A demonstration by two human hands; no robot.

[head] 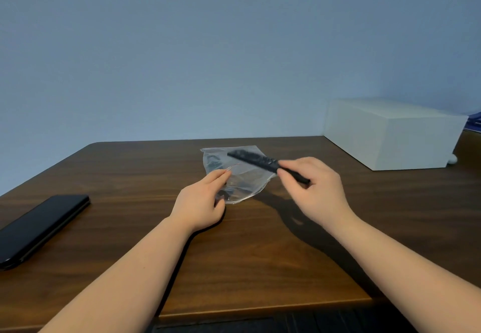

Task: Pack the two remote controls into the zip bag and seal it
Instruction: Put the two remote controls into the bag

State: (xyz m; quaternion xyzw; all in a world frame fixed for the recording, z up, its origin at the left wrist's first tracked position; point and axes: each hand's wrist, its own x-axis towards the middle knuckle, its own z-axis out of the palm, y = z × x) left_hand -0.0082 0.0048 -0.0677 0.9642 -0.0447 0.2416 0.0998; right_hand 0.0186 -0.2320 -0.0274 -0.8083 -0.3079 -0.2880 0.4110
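A clear zip bag (243, 179) with a thin red seal line lies on the dark wooden table (260, 249) near its middle. My left hand (201, 202) pinches the bag's near edge at the mouth. My right hand (315, 189) holds a slim black remote control (253, 159) by its near end. The remote points left and away, and its far end hovers over the bag. A dark shape shows through the plastic at the bag's left side; I cannot tell what it is. A wider black remote control (39, 228) lies flat at the table's left edge.
A white box (390, 134) stands at the back right of the table, with a small white object (452, 159) at its right corner. A blue wall rises behind. The table's front edge runs below my forearms.
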